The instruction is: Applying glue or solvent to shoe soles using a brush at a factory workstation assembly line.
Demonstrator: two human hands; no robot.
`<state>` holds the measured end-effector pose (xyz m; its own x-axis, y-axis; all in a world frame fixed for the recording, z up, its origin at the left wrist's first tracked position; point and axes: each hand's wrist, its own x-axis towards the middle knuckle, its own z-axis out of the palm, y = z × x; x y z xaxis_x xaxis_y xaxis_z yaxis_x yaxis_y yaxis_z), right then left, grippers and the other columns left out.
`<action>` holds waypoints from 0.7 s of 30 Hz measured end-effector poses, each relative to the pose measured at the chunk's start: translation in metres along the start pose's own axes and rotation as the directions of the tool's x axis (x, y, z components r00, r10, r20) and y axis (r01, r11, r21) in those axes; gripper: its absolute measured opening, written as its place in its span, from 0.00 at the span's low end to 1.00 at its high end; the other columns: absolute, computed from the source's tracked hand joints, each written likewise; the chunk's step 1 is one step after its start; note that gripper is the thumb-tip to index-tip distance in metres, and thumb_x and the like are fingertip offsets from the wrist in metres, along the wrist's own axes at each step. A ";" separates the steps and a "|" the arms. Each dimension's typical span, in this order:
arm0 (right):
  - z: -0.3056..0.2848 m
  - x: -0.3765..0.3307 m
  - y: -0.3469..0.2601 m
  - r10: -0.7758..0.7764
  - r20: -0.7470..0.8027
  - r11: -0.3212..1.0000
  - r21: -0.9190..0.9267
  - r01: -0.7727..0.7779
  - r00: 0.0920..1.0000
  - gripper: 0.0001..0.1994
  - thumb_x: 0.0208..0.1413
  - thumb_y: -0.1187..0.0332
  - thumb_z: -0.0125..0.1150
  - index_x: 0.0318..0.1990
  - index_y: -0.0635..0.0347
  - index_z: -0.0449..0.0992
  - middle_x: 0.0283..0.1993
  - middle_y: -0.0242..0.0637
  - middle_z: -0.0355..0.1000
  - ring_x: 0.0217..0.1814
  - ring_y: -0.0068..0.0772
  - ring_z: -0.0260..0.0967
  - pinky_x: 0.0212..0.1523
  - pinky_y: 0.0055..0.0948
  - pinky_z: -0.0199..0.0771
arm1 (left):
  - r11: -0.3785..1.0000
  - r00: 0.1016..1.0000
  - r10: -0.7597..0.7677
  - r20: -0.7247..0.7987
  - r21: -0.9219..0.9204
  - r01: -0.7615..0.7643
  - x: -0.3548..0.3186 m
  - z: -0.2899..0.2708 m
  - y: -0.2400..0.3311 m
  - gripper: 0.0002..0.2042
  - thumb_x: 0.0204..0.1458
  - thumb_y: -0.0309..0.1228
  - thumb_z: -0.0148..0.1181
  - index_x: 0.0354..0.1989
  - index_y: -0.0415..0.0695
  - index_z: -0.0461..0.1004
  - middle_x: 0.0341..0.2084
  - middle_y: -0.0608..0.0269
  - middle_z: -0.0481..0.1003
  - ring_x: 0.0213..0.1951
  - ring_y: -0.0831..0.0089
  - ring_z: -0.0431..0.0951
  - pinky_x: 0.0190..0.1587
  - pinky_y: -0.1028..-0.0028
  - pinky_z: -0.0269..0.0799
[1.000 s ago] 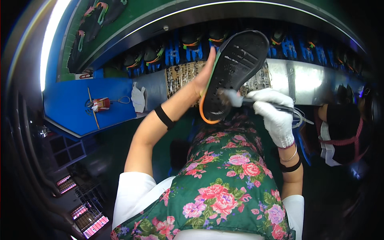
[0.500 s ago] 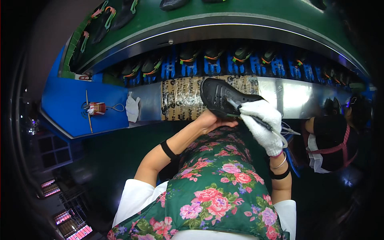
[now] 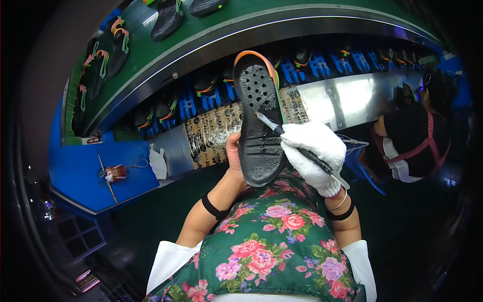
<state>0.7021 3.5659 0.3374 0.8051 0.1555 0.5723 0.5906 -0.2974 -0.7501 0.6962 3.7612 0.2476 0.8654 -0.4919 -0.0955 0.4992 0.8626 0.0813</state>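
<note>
Bare left hand [image 3: 234, 157] grips a black rubber shoe sole w/ an orange edge [image 3: 259, 121] from its left side, fingers wrapped behind and thumb at the rim, holding it upright w/ its inner face toward the person, prob. so the whole surface is in plain sight & easy to reach. The sole sits raised in front of the chest, above the lap w/ the green floral apron [image 3: 271, 246], its toe end up near the conveyor. Right hand in a white knit glove [image 3: 314, 156] is closed round a thin dark-handled brush [image 3: 297, 146], pen-style; bristle tip touches the sole approx. mid-length, angled up-left, a grip that suits fine control. Beyond: a curved green conveyor belt [image 3: 211, 35] carrying more dark soles w/ orange & green straps [image 3: 168, 17], and below it a row of blue holders [image 3: 322, 65] w/ further soles. Left, a blue work table [image 3: 85, 173] w/ a small red & white object, too small to identify. Another person in dark clothing [image 3: 415, 136] sits at right, well apart.
</note>
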 end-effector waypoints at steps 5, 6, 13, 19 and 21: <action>0.001 0.004 -0.002 -0.097 0.006 0.994 -0.047 0.097 0.995 0.13 0.44 0.80 0.73 0.40 0.60 0.85 0.42 0.43 0.82 0.43 0.40 0.80 0.47 0.34 0.78 | 0.994 0.992 -0.083 -0.093 -0.077 0.076 0.011 0.038 -0.017 0.46 0.55 0.70 0.50 0.72 0.47 0.57 0.66 0.49 0.67 0.62 0.50 0.72 0.66 0.44 0.65; -0.001 0.010 -0.003 -0.137 0.043 0.988 -0.066 0.140 0.990 0.15 0.44 0.79 0.72 0.42 0.60 0.85 0.45 0.44 0.82 0.45 0.42 0.80 0.49 0.36 0.78 | 0.993 0.990 -0.108 -0.089 -0.053 0.103 0.008 0.028 -0.015 0.47 0.54 0.72 0.47 0.72 0.46 0.59 0.64 0.49 0.69 0.63 0.51 0.72 0.67 0.45 0.65; 0.002 0.033 -0.013 -0.273 0.041 0.940 -0.201 0.276 0.961 0.17 0.45 0.77 0.70 0.46 0.61 0.84 0.48 0.45 0.81 0.49 0.46 0.79 0.51 0.39 0.78 | 0.992 0.989 -0.122 -0.081 -0.047 0.118 -0.008 0.005 -0.019 0.42 0.59 0.67 0.46 0.71 0.46 0.61 0.66 0.49 0.67 0.65 0.53 0.69 0.69 0.48 0.63; 0.010 0.022 -0.018 -0.207 0.124 0.978 0.036 0.204 0.971 0.19 0.47 0.77 0.69 0.49 0.60 0.83 0.49 0.44 0.80 0.47 0.45 0.78 0.49 0.40 0.77 | 0.949 0.987 -0.163 -0.001 -0.273 0.157 -0.008 -0.003 -0.019 0.42 0.57 0.67 0.50 0.69 0.45 0.64 0.63 0.50 0.70 0.63 0.55 0.72 0.68 0.52 0.64; 0.009 0.018 -0.010 -0.127 0.064 0.988 0.095 0.121 0.990 0.18 0.48 0.76 0.70 0.49 0.60 0.83 0.49 0.44 0.80 0.47 0.44 0.78 0.49 0.39 0.77 | 0.991 0.982 -0.128 -0.141 -0.053 0.121 -0.007 0.003 -0.016 0.41 0.58 0.68 0.48 0.68 0.46 0.65 0.62 0.51 0.71 0.62 0.56 0.73 0.67 0.52 0.66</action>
<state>0.7116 3.5799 0.3522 0.7251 0.2519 0.6409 0.6862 -0.1859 -0.7033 0.6821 3.7503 0.2501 0.7799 -0.5765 -0.2437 0.5976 0.8016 0.0164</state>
